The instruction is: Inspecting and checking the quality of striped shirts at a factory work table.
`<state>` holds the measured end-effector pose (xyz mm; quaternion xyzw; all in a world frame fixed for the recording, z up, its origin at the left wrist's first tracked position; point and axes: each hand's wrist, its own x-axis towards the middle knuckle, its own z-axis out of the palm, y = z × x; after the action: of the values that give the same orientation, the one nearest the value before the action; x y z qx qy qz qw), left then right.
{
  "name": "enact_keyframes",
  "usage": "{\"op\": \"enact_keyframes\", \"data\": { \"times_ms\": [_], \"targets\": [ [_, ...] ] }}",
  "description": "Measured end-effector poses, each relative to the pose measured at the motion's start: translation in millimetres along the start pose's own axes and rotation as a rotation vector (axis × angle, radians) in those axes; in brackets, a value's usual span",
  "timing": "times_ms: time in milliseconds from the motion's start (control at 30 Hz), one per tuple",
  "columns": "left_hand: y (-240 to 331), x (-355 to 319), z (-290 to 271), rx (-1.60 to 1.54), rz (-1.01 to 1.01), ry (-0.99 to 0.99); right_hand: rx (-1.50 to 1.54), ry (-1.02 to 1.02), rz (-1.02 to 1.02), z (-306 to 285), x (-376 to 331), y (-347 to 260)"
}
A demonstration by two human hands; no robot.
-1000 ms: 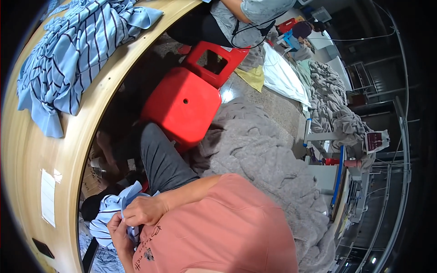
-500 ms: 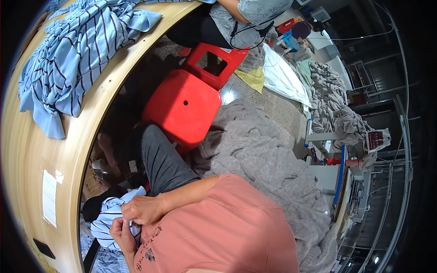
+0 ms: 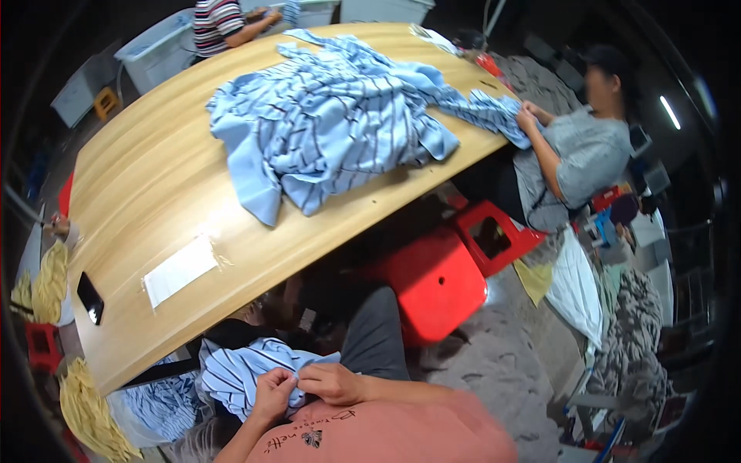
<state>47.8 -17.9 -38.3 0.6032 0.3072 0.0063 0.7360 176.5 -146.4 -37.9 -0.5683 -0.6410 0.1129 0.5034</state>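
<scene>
At seven o'clock, striped blue cloth (image 3: pixel 238 373) is pinched by the left hand (image 3: pixel 274 393) and right hand (image 3: pixel 333 383).

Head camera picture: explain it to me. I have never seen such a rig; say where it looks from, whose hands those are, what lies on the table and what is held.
This picture comes from the left of two wide fisheye cameras worn on a person's head, looking down, so straight edges bend. No robot works here: the left hand and right hand are that person's own, bare. Close to the body, both pinch a light-blue, dark-striped cloth. On the pale wooden table lie a large heap of light-blue, dark-striped fabric, a flat black phone and a white rectangular sheet.
</scene>
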Motion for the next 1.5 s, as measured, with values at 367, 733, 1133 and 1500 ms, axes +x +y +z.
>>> {"op": "enact_keyframes", "data": {
  "times_ms": [367, 733, 1133, 1500],
  "targets": [
    [3.6, -10.8, -6.9, 0.228, -0.046, -0.044, 0.057, -0.149, -0.022, 4.9, 4.4, 2.2],
    [6.1, 1.8, -10.6, -0.041, -0.239, -0.099, 0.057, 0.011, -0.095, 7.0, 2.0, 1.1],
    [-1.3, 16.5, -18.4, -0.093, -0.193, -0.222, 0.094, -0.135, 0.079, 26.8, -2.7, 20.4],
    [-16.4, 37.0, -24.9, 0.162, 0.035, -0.111, -0.207, -0.140, 0.250, 19.7, 10.8, 7.1]
  ]
}}
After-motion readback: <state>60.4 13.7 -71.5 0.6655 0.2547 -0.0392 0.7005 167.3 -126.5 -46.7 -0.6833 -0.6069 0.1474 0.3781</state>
